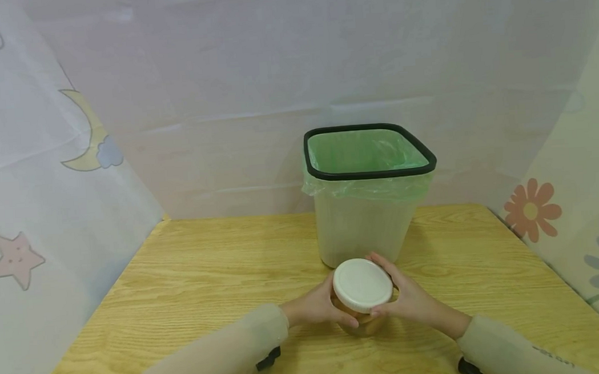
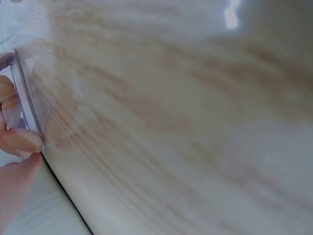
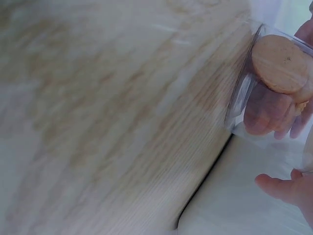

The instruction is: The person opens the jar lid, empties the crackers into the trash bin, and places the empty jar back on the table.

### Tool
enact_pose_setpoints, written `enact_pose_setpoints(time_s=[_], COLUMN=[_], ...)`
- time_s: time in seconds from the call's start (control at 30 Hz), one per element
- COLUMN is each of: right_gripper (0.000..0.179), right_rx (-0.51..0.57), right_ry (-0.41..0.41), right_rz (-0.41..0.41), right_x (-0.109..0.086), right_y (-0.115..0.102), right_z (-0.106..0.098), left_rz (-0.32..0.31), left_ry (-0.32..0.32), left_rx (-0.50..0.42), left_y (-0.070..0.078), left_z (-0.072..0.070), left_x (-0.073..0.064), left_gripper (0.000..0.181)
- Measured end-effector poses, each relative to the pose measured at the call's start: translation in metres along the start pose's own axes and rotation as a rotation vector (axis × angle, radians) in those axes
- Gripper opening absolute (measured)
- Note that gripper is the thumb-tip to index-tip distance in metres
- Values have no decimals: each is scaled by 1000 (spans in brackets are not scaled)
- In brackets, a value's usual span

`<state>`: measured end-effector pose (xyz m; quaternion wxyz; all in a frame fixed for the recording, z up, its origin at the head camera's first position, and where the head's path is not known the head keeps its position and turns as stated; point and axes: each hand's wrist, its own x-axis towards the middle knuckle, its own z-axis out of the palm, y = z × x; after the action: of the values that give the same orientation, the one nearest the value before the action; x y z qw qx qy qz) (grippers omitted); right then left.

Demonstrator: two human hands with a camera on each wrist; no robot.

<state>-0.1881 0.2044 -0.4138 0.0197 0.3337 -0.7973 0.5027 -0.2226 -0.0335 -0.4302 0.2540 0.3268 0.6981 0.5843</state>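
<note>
A clear plastic jar with a round white lid is between my two hands, close over the wooden table. My left hand grips the side of the jar just below the lid, its thumb across the front. From the other side, my right hand grips the lid's rim, thumb in front and fingers behind. Round tan biscuits show through the jar wall in the right wrist view. The left wrist view catches only the jar's base edge and part of my hand at the far left.
Behind the jar stands a pale waste bin with a black rim and a green-tinted liner folded over it. The wood-grain table reaches back to a pale cloth wall. Printed cloth hangs on both sides.
</note>
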Motion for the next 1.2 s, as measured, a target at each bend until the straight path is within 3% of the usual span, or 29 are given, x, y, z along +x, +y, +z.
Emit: enact_pose_setpoints(time_s=[0.27,0.73,1.03,1.2], right_gripper=[102,105,106,107], right_rx=[-11,-21,-22,1], right_ry=[-13,-31,-24,-21], right_rz=[-4,-11,-29,-51], right_x=[0,1,1,0], right_y=[0,1,3,3], right_z=[-2,-3,-3,-3], left_rz=[-28,-15,54,51], left_ry=[-15,-48,-69,-76], left_rx=[29,5,14,6], left_y=[0,-3,-6,-6], left_z=[-3,-6,-8,-7], left_x=[4,9,13,13], left_gripper=[102,102,105,103])
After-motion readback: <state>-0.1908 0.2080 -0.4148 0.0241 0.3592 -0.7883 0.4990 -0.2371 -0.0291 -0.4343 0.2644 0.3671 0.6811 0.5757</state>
